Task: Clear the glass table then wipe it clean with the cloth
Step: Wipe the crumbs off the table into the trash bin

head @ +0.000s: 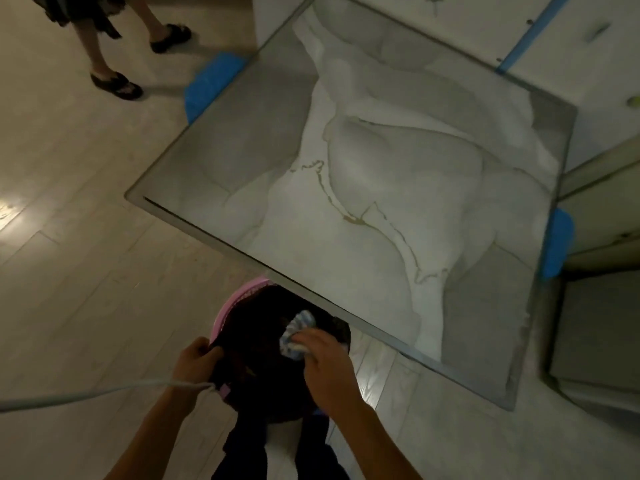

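Right hand (323, 358): fingers curled down onto a small blue-and-white cloth (297, 332), holding it at its near side. Cloth bunched up, sitting on top of dark clothes (256, 341) inside a pink basket (239, 296). Left hand (194, 358): fingers curled tight, gripping the dark clothes at the left rim of the basket. Hands apart, with the dark pile between them. Just beyond the basket, the near edge of the glass table (242, 133), with the basket's far rim tucked under it. White marble pattern under the glass. Blue corner pads (207, 83) at the far left and right corners. Far left on the floor, another person's feet in dark sandals (116, 85).
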`<action>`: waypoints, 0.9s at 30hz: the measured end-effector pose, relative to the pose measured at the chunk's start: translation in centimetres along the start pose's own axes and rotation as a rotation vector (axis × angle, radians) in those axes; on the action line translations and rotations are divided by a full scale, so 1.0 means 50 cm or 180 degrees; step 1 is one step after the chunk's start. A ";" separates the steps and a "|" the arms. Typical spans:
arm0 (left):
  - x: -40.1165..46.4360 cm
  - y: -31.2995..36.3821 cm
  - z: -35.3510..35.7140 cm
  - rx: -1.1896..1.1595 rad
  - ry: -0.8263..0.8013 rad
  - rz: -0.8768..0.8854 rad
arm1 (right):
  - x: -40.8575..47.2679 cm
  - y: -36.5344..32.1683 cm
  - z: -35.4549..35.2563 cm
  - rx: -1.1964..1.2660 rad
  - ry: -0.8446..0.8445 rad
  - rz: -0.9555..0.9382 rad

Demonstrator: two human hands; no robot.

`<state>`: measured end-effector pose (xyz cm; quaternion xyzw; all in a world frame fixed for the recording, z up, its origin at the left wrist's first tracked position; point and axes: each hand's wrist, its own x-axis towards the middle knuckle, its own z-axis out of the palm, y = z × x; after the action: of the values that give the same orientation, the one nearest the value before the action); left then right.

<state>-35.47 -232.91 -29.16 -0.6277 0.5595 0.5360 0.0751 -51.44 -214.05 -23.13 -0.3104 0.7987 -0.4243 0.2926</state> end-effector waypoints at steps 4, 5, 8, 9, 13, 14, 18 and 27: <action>-0.024 0.001 0.037 0.0187 -0.0220 -0.0006 | -0.033 0.013 -0.069 0.0147 0.0383 0.0024; -0.028 0.002 0.048 0.0201 -0.0282 -0.0010 | -0.038 0.018 -0.084 0.0144 0.0417 0.0047; -0.042 0.024 0.076 0.0342 -0.0500 0.0159 | -0.065 0.031 -0.113 0.0189 0.0594 0.0368; -0.045 0.036 0.084 0.0400 -0.0597 0.0245 | -0.072 0.031 -0.119 0.0208 0.0738 0.0431; -0.069 0.072 0.115 0.0564 -0.0893 0.0461 | -0.107 0.027 -0.145 0.0382 0.1058 0.0720; -0.072 0.078 0.120 0.0580 -0.0923 0.0457 | -0.115 0.029 -0.148 0.0443 0.1090 0.0832; -0.090 0.101 0.134 0.0724 -0.1104 0.0484 | -0.173 0.025 -0.149 0.0792 0.1605 0.1311; -0.143 0.064 0.202 0.1399 -0.1431 0.0542 | -0.283 0.050 -0.179 0.1192 0.2146 0.1660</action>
<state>-42.52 -222.61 -26.31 -0.4134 0.6817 0.5319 0.2854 -49.61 -197.97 -18.19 0.1141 0.8104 -0.5506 0.1646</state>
